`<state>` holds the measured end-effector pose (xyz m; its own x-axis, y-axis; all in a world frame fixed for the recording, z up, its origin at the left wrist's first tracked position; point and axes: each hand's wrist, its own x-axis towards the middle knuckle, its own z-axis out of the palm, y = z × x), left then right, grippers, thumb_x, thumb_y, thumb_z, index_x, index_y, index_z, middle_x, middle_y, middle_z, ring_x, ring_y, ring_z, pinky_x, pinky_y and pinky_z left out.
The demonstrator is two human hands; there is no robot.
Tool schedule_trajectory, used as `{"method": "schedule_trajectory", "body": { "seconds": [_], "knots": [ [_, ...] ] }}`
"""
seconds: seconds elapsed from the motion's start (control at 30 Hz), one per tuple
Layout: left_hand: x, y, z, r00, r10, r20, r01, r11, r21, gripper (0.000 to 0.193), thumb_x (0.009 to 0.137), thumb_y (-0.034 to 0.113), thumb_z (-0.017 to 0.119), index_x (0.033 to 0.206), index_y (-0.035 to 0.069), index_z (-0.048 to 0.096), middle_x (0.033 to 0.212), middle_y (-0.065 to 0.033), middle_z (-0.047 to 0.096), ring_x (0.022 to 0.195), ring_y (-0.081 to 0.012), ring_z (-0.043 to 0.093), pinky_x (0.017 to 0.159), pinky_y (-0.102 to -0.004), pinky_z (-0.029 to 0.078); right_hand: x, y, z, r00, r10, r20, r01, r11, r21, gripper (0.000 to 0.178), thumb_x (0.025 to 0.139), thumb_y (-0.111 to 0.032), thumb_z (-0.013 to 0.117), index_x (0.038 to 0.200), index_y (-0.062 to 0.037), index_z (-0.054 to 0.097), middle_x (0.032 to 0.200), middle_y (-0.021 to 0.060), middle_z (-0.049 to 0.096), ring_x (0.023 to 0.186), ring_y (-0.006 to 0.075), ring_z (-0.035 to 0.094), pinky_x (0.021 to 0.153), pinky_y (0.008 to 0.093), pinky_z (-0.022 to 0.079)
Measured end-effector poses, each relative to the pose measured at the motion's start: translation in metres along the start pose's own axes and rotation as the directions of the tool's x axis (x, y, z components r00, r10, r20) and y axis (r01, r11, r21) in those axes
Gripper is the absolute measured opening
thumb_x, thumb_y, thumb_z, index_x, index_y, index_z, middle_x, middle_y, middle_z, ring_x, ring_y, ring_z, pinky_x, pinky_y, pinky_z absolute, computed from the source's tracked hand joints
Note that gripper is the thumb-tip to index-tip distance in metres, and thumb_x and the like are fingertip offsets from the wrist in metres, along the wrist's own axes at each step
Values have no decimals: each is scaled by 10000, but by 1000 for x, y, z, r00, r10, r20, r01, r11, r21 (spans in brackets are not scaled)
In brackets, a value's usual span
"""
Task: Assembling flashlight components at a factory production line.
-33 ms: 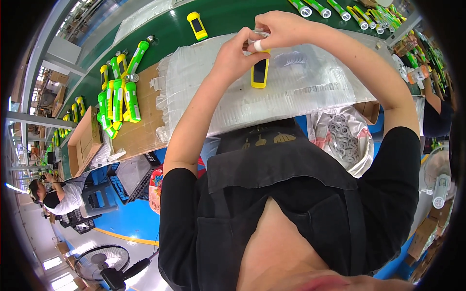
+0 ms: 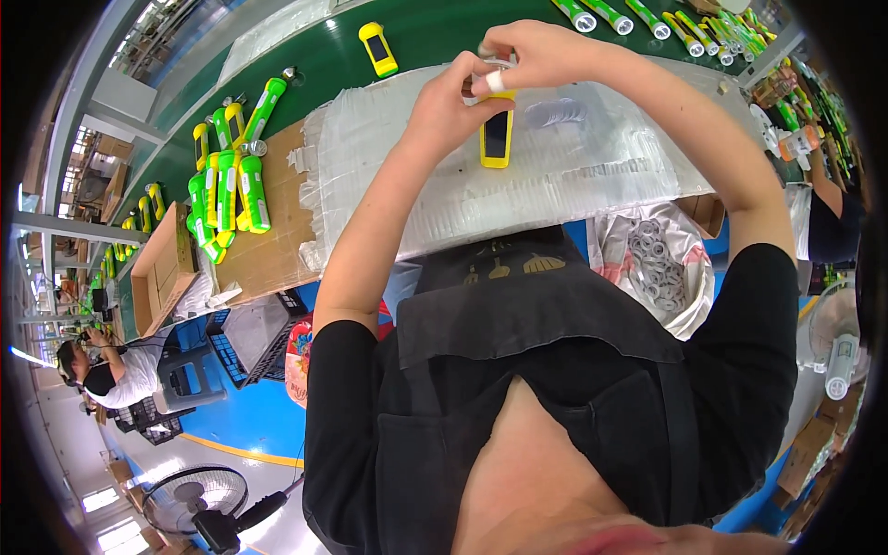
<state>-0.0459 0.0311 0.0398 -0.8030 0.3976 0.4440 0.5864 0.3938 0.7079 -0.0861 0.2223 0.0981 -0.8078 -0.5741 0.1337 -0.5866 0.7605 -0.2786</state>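
A yellow flashlight (image 2: 497, 139) with a dark panel lies lengthwise on the plastic-covered work surface (image 2: 407, 199), its head end away from me. My left hand (image 2: 453, 104) is closed around that end, thumb across the body. My right hand (image 2: 536, 57), with a white wrap on one finger, pinches the pale round rim (image 2: 500, 64) at the head; the fingers partly hide it. Just right of the flashlight, a row of clear discs (image 2: 555, 113) lies overlapped. Beyond my left hand, another yellow flashlight (image 2: 377, 49) rests on the green belt.
Green and yellow flashlights (image 2: 225, 190) are piled on cardboard at the left, near an open carton (image 2: 166, 264). More flashlights (image 2: 615, 17) lie at the far right. A white bag (image 2: 698, 301) of grey rings hangs below the front edge. Another person (image 2: 120, 375) works at far left.
My right fingertips have shifted slightly around the flashlight's rim. The left hand keeps its grip, and the whole view has drifted a little.
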Motion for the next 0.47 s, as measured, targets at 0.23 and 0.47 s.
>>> {"method": "schedule_trajectory", "body": {
  "seconds": [0.23,0.47],
  "knots": [
    [-8,-30,1,991,-18,-135,-26,949,-315,402,749,141,833,960,75,498,1082,-88,673,917,-187,666,804,-321,547,-43,-31,161,888,422,-186,-108,583,805,622,725,-438,812,1116,-11,587,1024,145,670,945,238,652,817,369,502],
    [-3,-14,-16,989,-141,34,101,506,-857,214,852,118,685,896,58,485,901,-134,636,880,-263,679,817,-393,544,-30,-59,167,862,488,-139,-117,457,882,272,685,-237,746,810,-37,611,709,35,638,652,152,620,594,314,474]
  ]
}}
